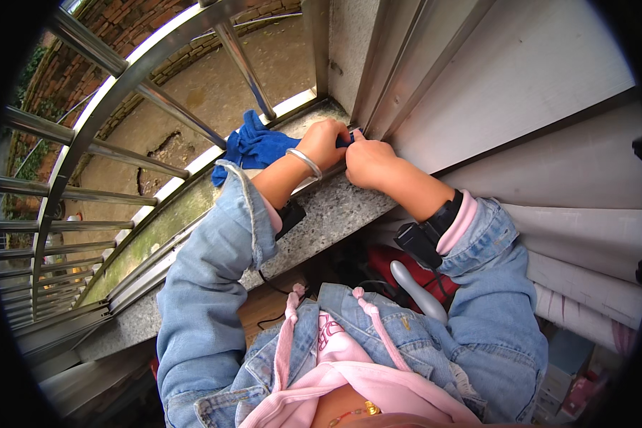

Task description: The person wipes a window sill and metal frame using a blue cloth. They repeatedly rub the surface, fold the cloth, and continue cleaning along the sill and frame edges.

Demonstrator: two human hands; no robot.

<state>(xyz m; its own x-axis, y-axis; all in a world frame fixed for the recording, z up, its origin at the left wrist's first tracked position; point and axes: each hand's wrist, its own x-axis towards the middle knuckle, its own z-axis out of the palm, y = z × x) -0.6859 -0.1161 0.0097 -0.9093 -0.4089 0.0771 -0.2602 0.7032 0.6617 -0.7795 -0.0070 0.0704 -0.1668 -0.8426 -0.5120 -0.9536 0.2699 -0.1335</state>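
A blue cloth (265, 147) lies bunched on the outer ledge of a window, against the foot of the metal bars. Its right end runs under my left hand (323, 143), whose fingers grip it at the corner of the window frame (369, 115). Close beside it, my right hand (372, 160) is curled with its fingertips at the same dark blue end of cloth. The two hands nearly touch, and the fingertips partly hide what lies between them. Below both hands runs the speckled stone sill (326, 206).
A stainless-steel window guard (182, 117) curves along the left, with a paved yard (203, 91) beyond it. Mossy ledge (155, 243) and sliding-window track (166, 257) extend to the lower left. White panels (513, 96) stand at right. A grey curved handle (414, 289) rises below the sill.
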